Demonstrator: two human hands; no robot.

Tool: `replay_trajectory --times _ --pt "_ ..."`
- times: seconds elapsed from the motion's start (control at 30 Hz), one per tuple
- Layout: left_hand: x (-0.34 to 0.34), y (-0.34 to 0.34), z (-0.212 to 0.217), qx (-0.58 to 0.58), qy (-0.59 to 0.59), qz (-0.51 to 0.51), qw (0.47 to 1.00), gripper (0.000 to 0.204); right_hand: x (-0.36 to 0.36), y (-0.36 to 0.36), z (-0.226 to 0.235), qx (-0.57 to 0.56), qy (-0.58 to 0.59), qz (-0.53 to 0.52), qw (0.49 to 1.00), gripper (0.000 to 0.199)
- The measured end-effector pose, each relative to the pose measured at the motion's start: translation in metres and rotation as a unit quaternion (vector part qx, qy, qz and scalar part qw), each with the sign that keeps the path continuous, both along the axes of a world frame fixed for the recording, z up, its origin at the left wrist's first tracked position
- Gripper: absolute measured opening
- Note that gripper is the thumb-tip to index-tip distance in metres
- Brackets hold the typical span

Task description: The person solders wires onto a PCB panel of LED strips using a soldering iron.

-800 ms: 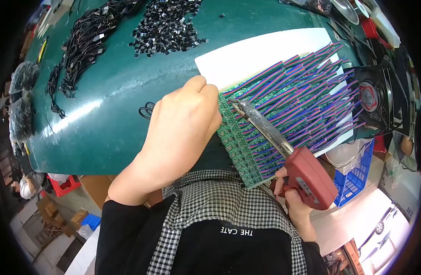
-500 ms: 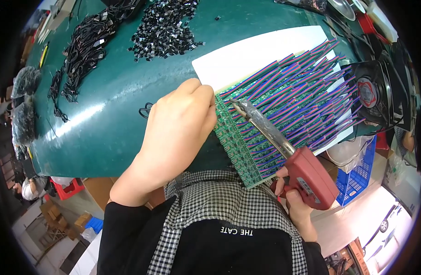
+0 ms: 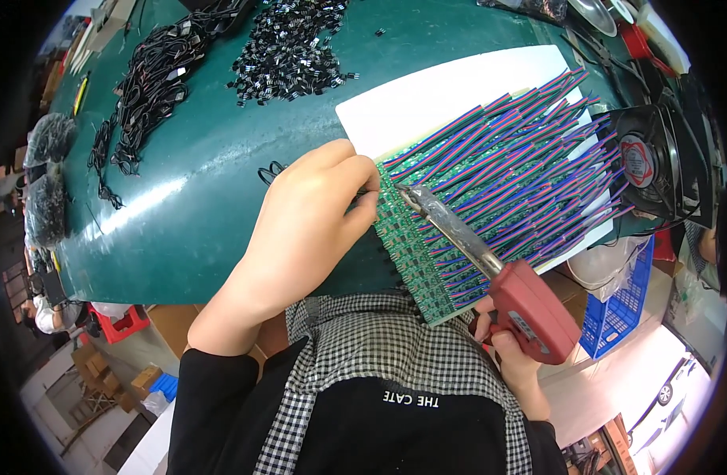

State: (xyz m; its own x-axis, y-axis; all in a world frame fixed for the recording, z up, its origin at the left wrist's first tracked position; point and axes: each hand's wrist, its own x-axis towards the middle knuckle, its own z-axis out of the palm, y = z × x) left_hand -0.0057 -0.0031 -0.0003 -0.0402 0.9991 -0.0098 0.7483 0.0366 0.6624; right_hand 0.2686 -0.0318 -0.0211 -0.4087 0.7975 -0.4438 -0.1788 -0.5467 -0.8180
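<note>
**Soldering iron at the top of a row of green circuit boards**

The right hand (image 3: pixel 512 348) is closed around the grip of a red pistol-shaped soldering iron (image 3: pixel 529 310), whose long grey metal barrel reaches up and left so that its tip meets the upper end of a row of small green circuit boards (image 3: pixel 411 253). The left hand (image 3: pixel 316 214) lies curled, fingers bent down, with its fingertips pressed at that same upper end, just beside the tip; whether it pinches anything I cannot tell. The boards lie side by side near the front edge of the dark green tabletop (image 3: pixel 205 214), partly on a white sheet (image 3: pixel 442 91), each trailing a bundle of red, blue and green wires (image 3: pixel 521 166) up and to the right.

The boards look thin, light and stiff, likely to slide unless pinned flat at the edges. The wires look soft and limp. The iron is best held only by its red grip, since the barrel is probably hot.
</note>
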Motion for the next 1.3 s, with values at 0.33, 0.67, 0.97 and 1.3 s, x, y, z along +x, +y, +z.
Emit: replay_trajectory --times 0.33,0.67,0.97,1.3 --pt "0.003 0.008 0.009 0.001 0.087 -0.059 0.994 0.01 0.003 0.0 -0.008 0.112 -0.056 0.067 0.99 0.067" --pt "0.006 0.011 0.008 0.017 0.1 -0.065 0.993 0.013 0.002 -0.001 -0.006 0.034 -0.045 0.036 0.998 0.072" --pt "0.007 0.016 0.008 0.017 0.11 -0.107 0.988 0.011 0.0 0.003 -0.003 0.027 -0.036 0.051 0.998 0.071" --pt "0.0 0.013 0.015 0.013 0.149 -0.111 0.983 0.009 -0.003 0.0 0.001 0.089 -0.046 0.027 0.995 0.068"
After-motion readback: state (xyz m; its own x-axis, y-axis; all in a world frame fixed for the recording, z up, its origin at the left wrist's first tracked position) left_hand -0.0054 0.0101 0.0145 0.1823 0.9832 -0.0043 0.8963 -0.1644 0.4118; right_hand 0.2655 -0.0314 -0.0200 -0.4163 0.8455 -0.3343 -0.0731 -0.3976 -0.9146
